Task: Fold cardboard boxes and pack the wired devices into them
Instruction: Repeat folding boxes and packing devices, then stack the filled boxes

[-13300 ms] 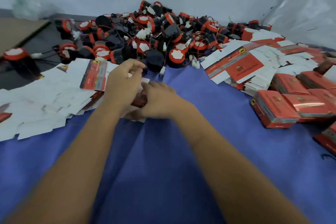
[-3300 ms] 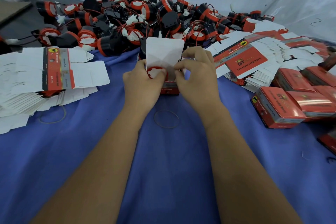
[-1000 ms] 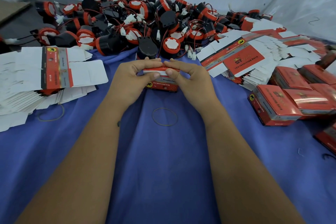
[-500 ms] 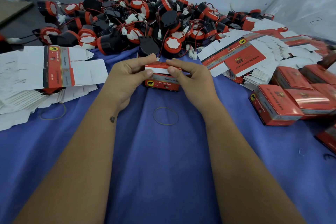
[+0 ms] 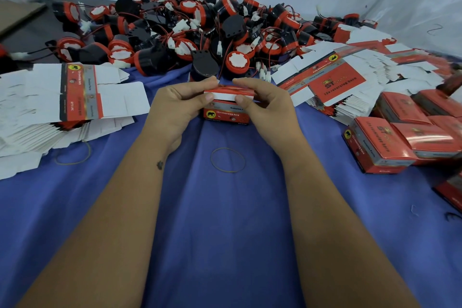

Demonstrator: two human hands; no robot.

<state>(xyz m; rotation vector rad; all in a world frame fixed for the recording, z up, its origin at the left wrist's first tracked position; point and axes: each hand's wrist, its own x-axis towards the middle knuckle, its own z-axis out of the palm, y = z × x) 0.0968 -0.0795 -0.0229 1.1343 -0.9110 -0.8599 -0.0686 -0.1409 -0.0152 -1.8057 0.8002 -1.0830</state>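
Observation:
A small red cardboard box (image 5: 226, 114) stands on the blue cloth at centre, its white lid flap bent down over the top. My left hand (image 5: 178, 105) grips its left end, thumb on the flap's left part. My right hand (image 5: 267, 105) grips the right end, thumb on the flap's right part. Behind the box lies a heap of black and red wired devices (image 5: 200, 32). Flat unfolded boxes are stacked at the left (image 5: 75, 92) and at the right (image 5: 335, 77).
Several closed red boxes (image 5: 390, 142) lie at the right on the blue cloth (image 5: 225, 232). Two rubber bands lie on the cloth, one near the box (image 5: 227, 159), one at the left (image 5: 73, 154). A white wall rises behind the heap.
The white lid stood upright 3.3 s ago and now is folded down over the box. In the last second both thumbs have pressed the flap lower; the box stays in place.

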